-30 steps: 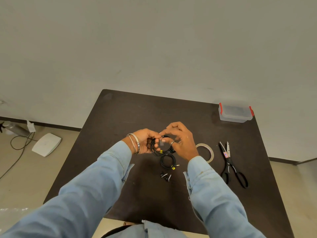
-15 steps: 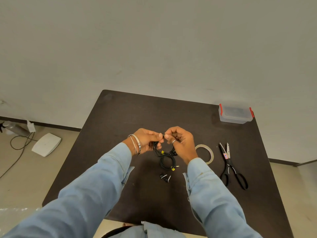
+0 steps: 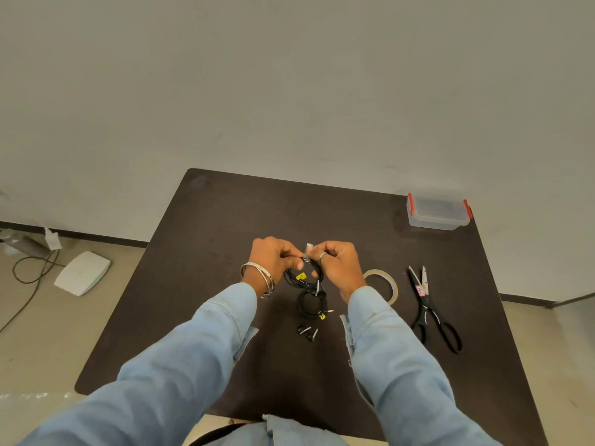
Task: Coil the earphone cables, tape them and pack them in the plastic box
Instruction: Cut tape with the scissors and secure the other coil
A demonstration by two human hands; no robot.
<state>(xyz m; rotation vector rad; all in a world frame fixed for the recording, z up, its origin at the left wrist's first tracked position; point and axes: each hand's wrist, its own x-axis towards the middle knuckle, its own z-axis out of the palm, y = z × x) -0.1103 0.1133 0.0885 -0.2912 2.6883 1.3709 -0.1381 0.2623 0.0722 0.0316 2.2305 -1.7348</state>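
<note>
- The coiled earphone cable hung between the two hands just above the middle of the tabletop; it looked light, thin and limp, so the loops would likely spring apart unless held where they bunch together.
- A small piece of tape stood up at the coil's 12 o'clock; being sticky and flimsy, it would probably fold onto itself if not kept taut.
- The left hand, fingers curled, pinched the top of the coil from the 9 o'clock side.
- The right hand, also curled, pinched the tape and cable from the 3 o'clock side; the two grips nearly touched.
- The best place to take hold seemed to be that gathered top, not the loose lower loops or the yellow tag.
- A second coil lay on the tabletop at 6 o'clock of the hands, with the earbuds just beyond it.
- The tape roll lay at 3 o'clock, and the scissors further out.
- The plastic box, lid on, sat well apart at 2 o'clock.
</note>
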